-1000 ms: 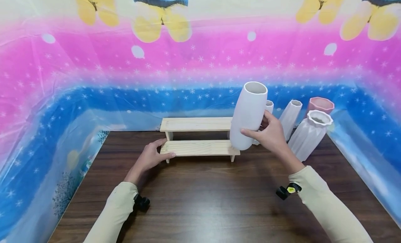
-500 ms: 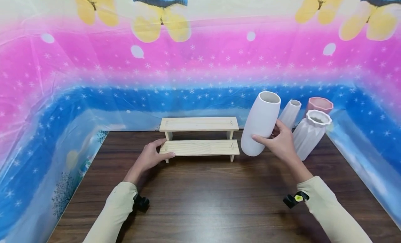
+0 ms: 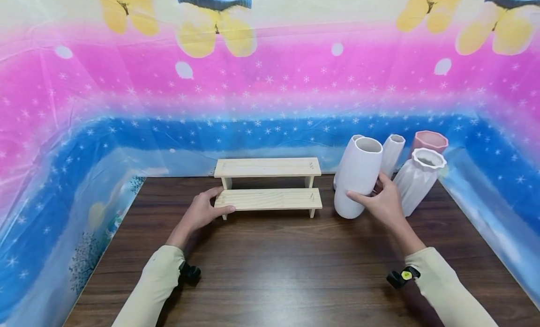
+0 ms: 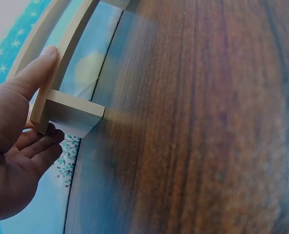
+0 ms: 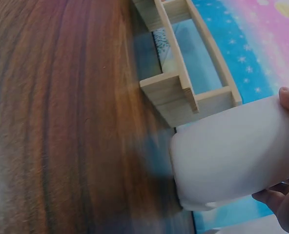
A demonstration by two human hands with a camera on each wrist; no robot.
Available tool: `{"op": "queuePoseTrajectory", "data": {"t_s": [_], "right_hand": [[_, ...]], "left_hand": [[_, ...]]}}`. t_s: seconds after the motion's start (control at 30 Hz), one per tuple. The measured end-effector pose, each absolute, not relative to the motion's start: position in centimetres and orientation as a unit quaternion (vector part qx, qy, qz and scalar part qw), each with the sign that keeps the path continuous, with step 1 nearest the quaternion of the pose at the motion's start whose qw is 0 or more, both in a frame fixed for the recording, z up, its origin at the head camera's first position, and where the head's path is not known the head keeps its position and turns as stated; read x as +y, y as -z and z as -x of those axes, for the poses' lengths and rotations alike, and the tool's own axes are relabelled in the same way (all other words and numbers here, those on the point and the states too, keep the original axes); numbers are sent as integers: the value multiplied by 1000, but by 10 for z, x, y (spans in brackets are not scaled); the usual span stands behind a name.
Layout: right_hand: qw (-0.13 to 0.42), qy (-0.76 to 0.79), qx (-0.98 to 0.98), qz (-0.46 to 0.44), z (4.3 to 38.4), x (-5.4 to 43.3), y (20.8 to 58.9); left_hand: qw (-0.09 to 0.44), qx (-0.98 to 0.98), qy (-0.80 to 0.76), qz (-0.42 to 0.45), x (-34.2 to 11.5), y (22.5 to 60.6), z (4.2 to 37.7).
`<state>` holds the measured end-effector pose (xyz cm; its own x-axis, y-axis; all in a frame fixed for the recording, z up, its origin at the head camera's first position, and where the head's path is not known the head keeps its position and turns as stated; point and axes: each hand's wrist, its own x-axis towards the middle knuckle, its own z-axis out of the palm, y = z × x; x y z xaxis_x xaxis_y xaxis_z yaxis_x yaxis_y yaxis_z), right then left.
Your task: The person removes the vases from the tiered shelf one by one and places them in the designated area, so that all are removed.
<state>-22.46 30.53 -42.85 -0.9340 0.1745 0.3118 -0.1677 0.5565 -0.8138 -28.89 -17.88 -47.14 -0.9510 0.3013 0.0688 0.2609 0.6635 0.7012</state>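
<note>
A smooth white vase (image 3: 358, 177) is in my right hand (image 3: 386, 203), thumb on its near side and fingers round its right side. In the right wrist view the vase (image 5: 232, 151) has its base close to the table; whether it touches I cannot tell. My left hand (image 3: 205, 207) grips the left end of a two-step wooden stand (image 3: 270, 199), thumb over the lower board. The left wrist view shows the thumb on the board (image 4: 69, 46) and the fingers curled beneath its end. To the right of the stand, the vase stands apart from it.
Behind the held vase, another white vase (image 3: 341, 170) is mostly hidden. Further right stand a slim white vase (image 3: 392, 153), a pleated white vase (image 3: 417, 184) and a pink vase (image 3: 430, 140). A patterned cloth (image 3: 270, 102) hangs along the back of the brown table (image 3: 270, 271).
My right hand has carried the smooth white vase rightward and down, away from the stand's right end. My left hand has stayed on the stand.
</note>
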Motion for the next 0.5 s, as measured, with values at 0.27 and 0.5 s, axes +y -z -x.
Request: {"op": "queuePoseTrajectory", "data": {"t_s": [0.27,0.5], "right_hand": [[190,-482,-855,16,224,311,442],[183,-495,-849,33,221,313,446]], "left_hand": [[26,911,-382,-153,-179,472,288],[25,911,-382,-152,-179,471,288]]}}
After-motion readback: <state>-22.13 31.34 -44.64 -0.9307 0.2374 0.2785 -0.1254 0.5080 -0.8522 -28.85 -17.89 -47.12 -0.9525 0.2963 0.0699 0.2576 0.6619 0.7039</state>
